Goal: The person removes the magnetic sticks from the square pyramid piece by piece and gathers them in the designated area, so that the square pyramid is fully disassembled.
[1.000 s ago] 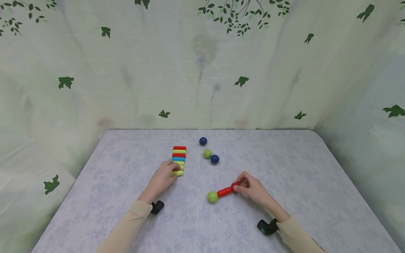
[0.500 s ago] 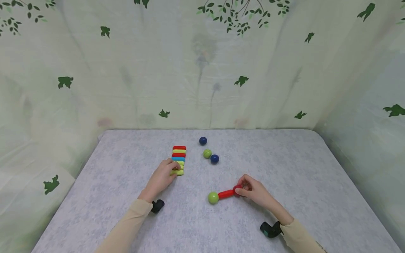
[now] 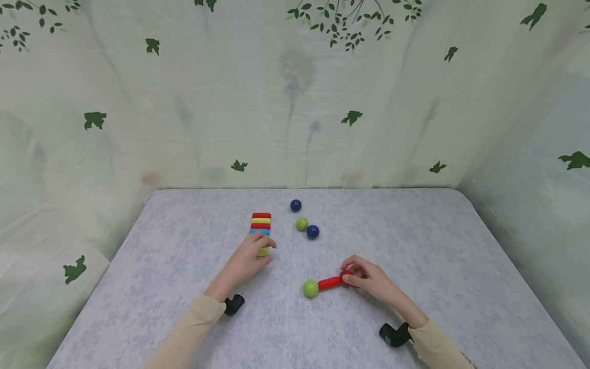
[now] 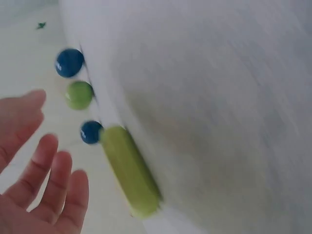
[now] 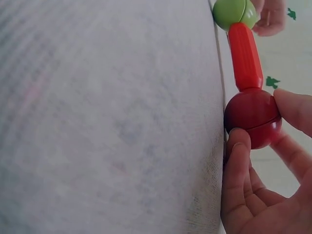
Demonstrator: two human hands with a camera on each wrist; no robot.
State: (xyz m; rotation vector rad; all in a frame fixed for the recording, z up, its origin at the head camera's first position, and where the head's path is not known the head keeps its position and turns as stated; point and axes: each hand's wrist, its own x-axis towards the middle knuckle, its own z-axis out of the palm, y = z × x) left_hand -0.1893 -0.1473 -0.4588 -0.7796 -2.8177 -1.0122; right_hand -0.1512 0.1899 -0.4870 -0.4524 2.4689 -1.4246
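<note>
In the head view my left hand (image 3: 251,260) is over the near end of a row of coloured rods, its fingers parted and holding nothing. The left wrist view has a yellow-green rod (image 4: 130,171) lying apart from the fingertips. My right hand (image 3: 371,279) pinches a dark red ball (image 5: 253,118) between thumb and fingers. That ball joins one end of a red rod (image 3: 329,283), whose other end meets a light green ball (image 3: 311,288). Farther rods, a blue rod (image 3: 259,231) and a red rod (image 3: 261,216) among them, show beyond the left hand; it hides part of the row.
Behind the joined pieces lie a dark blue ball (image 3: 296,205), a green ball (image 3: 301,224) and another dark blue ball (image 3: 313,232). The grey table (image 3: 438,246) ends at a leaf-printed cloth backdrop (image 3: 258,102). Each wrist wears a small black camera.
My left hand has shifted slightly right and its fingers have opened off the near yellow-green rods. The right hand, with the joined red and green pieces, moved slightly right, then stayed put.
</note>
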